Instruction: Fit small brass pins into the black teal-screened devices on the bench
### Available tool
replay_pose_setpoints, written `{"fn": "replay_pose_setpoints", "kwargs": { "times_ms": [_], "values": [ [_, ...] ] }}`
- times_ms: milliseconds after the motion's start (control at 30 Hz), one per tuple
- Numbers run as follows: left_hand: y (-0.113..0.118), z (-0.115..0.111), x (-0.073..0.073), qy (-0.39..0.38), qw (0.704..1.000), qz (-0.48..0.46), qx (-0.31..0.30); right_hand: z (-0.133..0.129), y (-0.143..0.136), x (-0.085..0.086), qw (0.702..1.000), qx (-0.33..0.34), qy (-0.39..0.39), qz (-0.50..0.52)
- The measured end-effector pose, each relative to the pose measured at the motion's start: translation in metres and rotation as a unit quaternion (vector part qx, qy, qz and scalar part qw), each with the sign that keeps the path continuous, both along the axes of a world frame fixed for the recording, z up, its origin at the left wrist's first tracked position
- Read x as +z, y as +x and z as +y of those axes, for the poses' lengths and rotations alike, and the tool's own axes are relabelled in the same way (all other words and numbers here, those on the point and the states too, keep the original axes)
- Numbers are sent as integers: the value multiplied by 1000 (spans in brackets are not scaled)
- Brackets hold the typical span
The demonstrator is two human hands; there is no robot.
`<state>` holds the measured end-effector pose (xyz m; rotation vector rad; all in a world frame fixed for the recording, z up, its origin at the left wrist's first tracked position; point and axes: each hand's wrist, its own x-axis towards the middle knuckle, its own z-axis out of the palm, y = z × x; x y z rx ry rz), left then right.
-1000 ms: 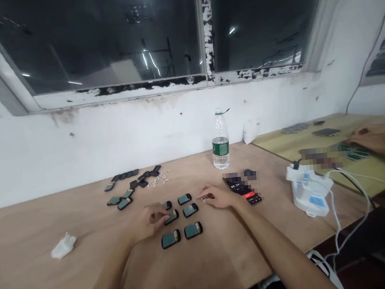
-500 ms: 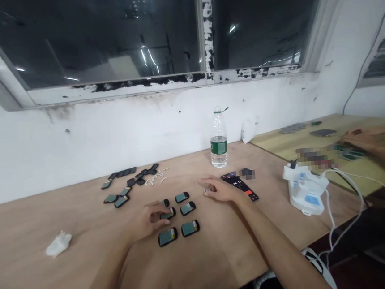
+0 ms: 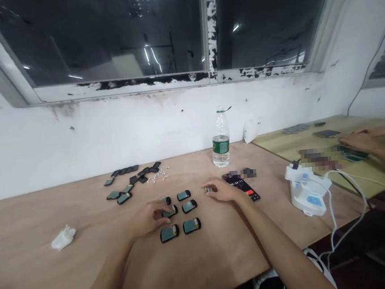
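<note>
Green-faced device (image 3: 170,211) lies rightward at the fingertips of my left hand (image 3: 149,218), the nearer one (gripped or merely touched, I can't tell), long axis crosswise; farther right, my right hand (image 3: 219,190) pinches a small piece (image 3: 208,190).

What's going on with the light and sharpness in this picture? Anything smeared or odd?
Head view: white streaks, probably reflections, on the dark glass window; head view: square mosaic blocks beside the black rectangular phone; head view: small silvery pieces in the bare right hand, too soft to identify.
</note>
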<state>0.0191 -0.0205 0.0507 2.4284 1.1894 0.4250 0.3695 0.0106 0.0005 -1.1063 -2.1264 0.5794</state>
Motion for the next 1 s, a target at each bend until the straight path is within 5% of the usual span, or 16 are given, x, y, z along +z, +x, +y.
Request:
{"fn": "replay_pose_setpoints", "kwargs": {
  "times_ms": [233,600,833,1000],
  "values": [
    [8,4,-16,71,997,-34,7,-1,-1,-1,1000,-4,-15,15],
    [7,7,-17,135,987,-86,16,-5,-2,5,1000,0,-25,9],
    [20,3,-15,206,966,-155,1,-14,-13,26,989,-64,83,108],
    [34,-1,-18,247,950,-189,-22,-33,-43,35,989,12,70,133]
  ]
}}
